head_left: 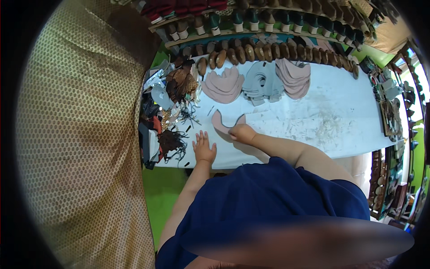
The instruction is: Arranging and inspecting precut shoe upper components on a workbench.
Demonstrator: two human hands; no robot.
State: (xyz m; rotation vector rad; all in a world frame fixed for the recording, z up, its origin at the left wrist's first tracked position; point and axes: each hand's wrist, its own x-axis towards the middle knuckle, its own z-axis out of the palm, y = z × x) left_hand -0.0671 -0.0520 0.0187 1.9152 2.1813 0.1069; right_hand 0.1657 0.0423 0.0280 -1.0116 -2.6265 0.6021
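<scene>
My right hand is closed on the lower edge of a pink U-shaped cut piece, which lies on or just above the white table. Its material, leather or cloth, I cannot tell. The fingertips are partly hidden beneath the hand. Left of it, my left hand rests palm down on the tabletop with its fingers spread, holding nothing. Beyond both hands sit a fanned stack of pink pieces, a stack of grey-blue pieces with cut-out openings, and another pink stack.
Scraps, dark strips and a brown bundle crowd the left end of the white table. Rows of brown shoe lasts line its far edge, below a rack. A patterned curtain hangs at left; shelves stand at right.
</scene>
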